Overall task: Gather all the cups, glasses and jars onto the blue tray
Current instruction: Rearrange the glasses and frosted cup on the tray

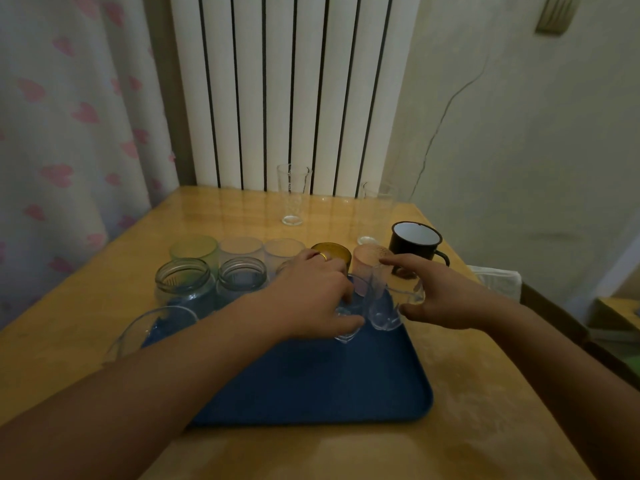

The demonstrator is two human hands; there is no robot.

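Note:
The blue tray (pixel 311 382) lies on the wooden table. Along its far side stand a green glass (pixel 194 251), two clear tumblers (pixel 241 249), an amber glass (pixel 334 252) and a pink cup (pixel 367 259). In front of them stand two glass jars (pixel 183 282). A clear bowl-like glass (pixel 152 327) sits at the tray's left edge. My left hand (pixel 311 296) grips a clear glass (pixel 348 323) on the tray. My right hand (pixel 436 299) holds a second clear glass (pixel 384 306) right beside it. Off the tray are a tall glass (pixel 292 195), another clear glass (pixel 375 213) and a black mug (pixel 414 244).
A white radiator (pixel 287 91) stands behind the table's far edge, with a curtain (pixel 69 133) to the left. White folded cloth (pixel 498 278) hangs at the table's right edge. The near half of the tray shows bare blue.

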